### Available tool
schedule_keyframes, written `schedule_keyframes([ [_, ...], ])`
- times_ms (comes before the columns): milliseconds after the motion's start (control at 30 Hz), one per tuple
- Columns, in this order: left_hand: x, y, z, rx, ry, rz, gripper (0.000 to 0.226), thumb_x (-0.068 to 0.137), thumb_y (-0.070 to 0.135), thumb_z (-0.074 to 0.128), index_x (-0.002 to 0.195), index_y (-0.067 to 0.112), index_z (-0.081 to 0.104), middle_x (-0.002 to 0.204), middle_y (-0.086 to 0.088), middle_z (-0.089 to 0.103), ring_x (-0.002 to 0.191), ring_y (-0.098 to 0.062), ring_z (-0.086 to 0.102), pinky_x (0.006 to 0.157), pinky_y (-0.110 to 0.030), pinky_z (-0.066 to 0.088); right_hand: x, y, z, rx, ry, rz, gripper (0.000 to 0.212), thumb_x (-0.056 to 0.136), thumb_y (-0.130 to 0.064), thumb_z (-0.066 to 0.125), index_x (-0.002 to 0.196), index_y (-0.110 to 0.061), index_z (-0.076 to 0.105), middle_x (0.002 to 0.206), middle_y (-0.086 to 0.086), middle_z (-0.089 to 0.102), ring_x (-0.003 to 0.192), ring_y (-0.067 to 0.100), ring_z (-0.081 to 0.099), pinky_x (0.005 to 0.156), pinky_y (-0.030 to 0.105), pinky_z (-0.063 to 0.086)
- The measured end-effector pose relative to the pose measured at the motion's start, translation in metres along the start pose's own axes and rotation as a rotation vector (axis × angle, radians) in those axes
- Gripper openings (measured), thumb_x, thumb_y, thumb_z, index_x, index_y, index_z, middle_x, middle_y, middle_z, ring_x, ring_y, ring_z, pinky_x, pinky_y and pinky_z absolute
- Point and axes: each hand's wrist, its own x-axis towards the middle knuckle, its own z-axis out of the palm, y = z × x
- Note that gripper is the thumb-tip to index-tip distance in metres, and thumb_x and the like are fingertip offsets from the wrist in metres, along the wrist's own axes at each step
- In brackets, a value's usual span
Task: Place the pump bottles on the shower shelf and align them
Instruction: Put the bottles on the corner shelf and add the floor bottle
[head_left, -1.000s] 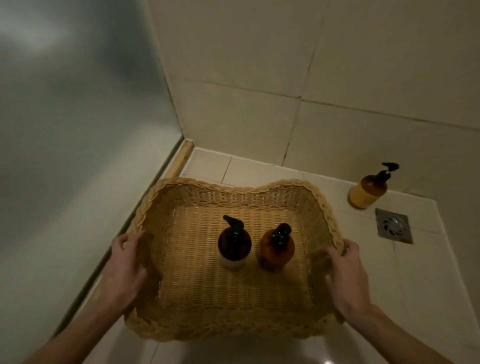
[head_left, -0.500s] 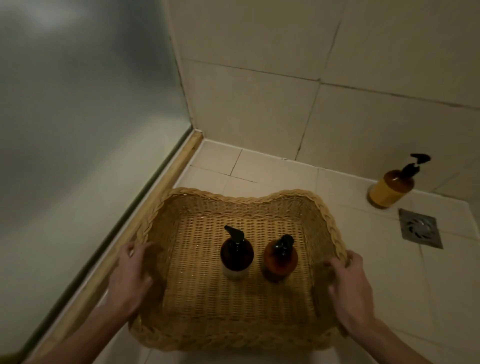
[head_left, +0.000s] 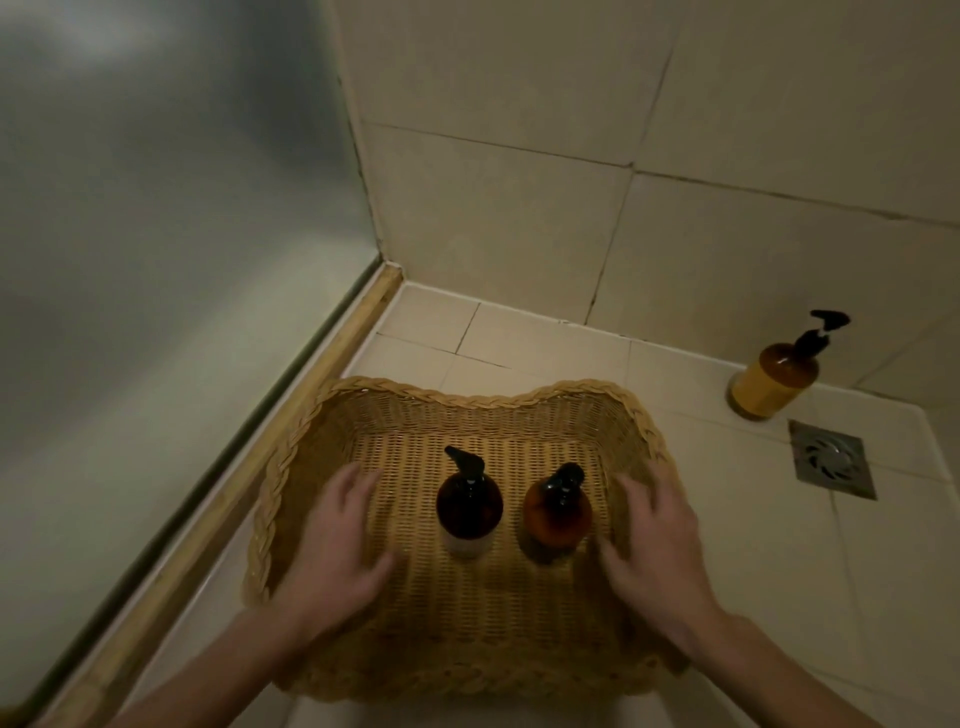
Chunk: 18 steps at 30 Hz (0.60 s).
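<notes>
Two pump bottles stand upright inside a woven wicker basket (head_left: 291, 457) on the tiled floor. The left one is a dark brown bottle (head_left: 469, 506) with a pale base; the right one is an amber bottle (head_left: 557, 512) with a black pump. My left hand (head_left: 335, 551) hovers open inside the basket, just left of the dark bottle. My right hand (head_left: 660, 551) is open just right of the amber bottle. Neither hand touches a bottle. A third amber pump bottle (head_left: 774, 371) with a yellow label stands by the wall at the right.
A metal floor drain (head_left: 830, 460) lies right of the basket, below the third bottle. A frosted glass panel (head_left: 156, 234) with a wooden sill (head_left: 291, 395) borders the left. Tiled walls meet behind the basket.
Both hands have let go of the basket's sides and moved inward over its bottom, toward the two bottles. The basket has stayed on the floor.
</notes>
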Motion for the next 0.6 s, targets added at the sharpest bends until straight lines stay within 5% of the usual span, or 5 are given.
schedule_keyframes([
  [67,0.009,0.025,0.011,-0.271,-0.126,-0.049,0.105,0.068,0.048,0.074,0.146,0.031,0.006,0.156,0.006,0.002,0.141,-0.018,0.016,0.115,-0.044,0.02,0.008,-0.012,-0.001,0.26,-0.151,-0.043,0.094,0.073,-0.043,0.074,0.145,-0.033,0.014,0.156,-0.006,0.001,0.142,0.02,0.007,0.115,0.044,0.013],
  [200,0.026,0.056,0.029,-0.4,-0.085,-0.127,0.117,0.051,0.049,0.084,0.142,0.04,0.01,0.154,0.01,0.013,0.139,-0.015,0.023,0.111,-0.051,0.029,0.021,-0.026,0.005,0.468,-0.237,-0.038,0.107,0.063,-0.044,0.081,0.143,-0.037,0.01,0.154,-0.011,0.012,0.14,0.014,0.017,0.114,0.045,0.022],
  [333,0.038,0.057,0.041,-0.366,-0.064,-0.113,0.107,0.05,0.049,0.084,0.138,0.034,0.025,0.146,0.011,0.031,0.131,-0.011,0.033,0.108,-0.043,0.034,0.026,-0.025,0.015,0.443,-0.2,-0.073,0.086,0.063,-0.043,0.081,0.132,-0.033,0.032,0.133,-0.018,0.037,0.126,0.007,0.035,0.104,0.032,0.034],
  [600,0.046,0.047,0.058,-0.398,-0.077,-0.076,0.088,0.05,0.04,0.086,0.127,0.034,0.042,0.127,0.018,0.048,0.12,-0.004,0.043,0.101,-0.029,0.038,0.032,-0.022,0.023,0.454,-0.204,-0.057,0.081,0.063,-0.04,0.081,0.13,-0.035,0.036,0.121,-0.025,0.04,0.115,-0.004,0.034,0.1,0.026,0.032],
])
